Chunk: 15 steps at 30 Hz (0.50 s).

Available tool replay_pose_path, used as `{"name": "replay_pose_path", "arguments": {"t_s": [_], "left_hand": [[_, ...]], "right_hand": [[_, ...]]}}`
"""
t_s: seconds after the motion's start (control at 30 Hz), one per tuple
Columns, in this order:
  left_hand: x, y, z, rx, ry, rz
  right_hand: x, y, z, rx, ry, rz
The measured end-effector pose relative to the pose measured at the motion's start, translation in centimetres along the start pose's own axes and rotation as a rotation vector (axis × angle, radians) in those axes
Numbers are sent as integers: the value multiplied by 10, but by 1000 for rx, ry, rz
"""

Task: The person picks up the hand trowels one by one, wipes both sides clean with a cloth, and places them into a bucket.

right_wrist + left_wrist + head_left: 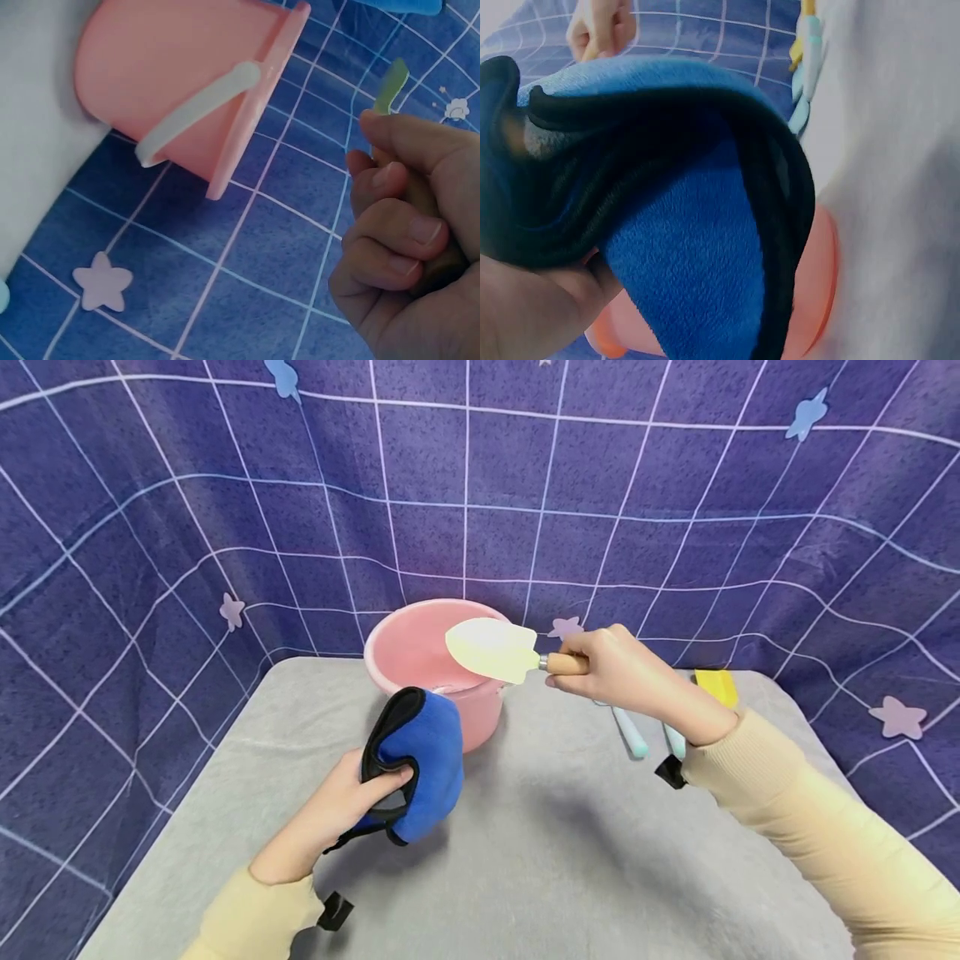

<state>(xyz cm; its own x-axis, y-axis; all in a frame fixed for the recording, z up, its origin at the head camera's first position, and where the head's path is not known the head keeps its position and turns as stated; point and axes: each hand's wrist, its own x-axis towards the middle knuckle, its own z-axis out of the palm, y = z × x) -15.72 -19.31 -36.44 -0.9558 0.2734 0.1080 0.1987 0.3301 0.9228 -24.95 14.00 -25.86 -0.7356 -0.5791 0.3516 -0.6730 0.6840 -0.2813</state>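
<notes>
Now right hand gripping trowel (blade over bucket), left hand clutching cloth

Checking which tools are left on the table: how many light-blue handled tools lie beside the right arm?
2. One light-blue handle lies on the grey table just below the right hand; the second lies right of it, partly hidden by the wrist. More may be hidden under the arm.

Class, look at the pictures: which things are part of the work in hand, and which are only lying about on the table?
In use:
trowel, held by the right hand
blue cloth, held by the left hand
pink bucket, under the trowel's blade

Lying about:
yellow block
two pale blue handles, partly hidden behind the right wrist
</notes>
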Motion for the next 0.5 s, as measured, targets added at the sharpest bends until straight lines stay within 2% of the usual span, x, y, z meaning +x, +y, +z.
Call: {"name": "replay_pose_path", "arguments": {"t_s": [0.07, 0.17, 0.33, 0.5], "left_hand": [[1, -1, 0, 100, 23, 34], [3, -4, 0, 191, 46, 113], [6, -10, 2, 284, 68, 235], [8, -16, 9, 369, 72, 317]], "right_hand": [[9, -3, -2, -9, 3, 0], [21, -5, -4, 0, 8, 8], [41, -7, -5, 25, 0, 44], [59, -8, -3, 21, -5, 75]]}}
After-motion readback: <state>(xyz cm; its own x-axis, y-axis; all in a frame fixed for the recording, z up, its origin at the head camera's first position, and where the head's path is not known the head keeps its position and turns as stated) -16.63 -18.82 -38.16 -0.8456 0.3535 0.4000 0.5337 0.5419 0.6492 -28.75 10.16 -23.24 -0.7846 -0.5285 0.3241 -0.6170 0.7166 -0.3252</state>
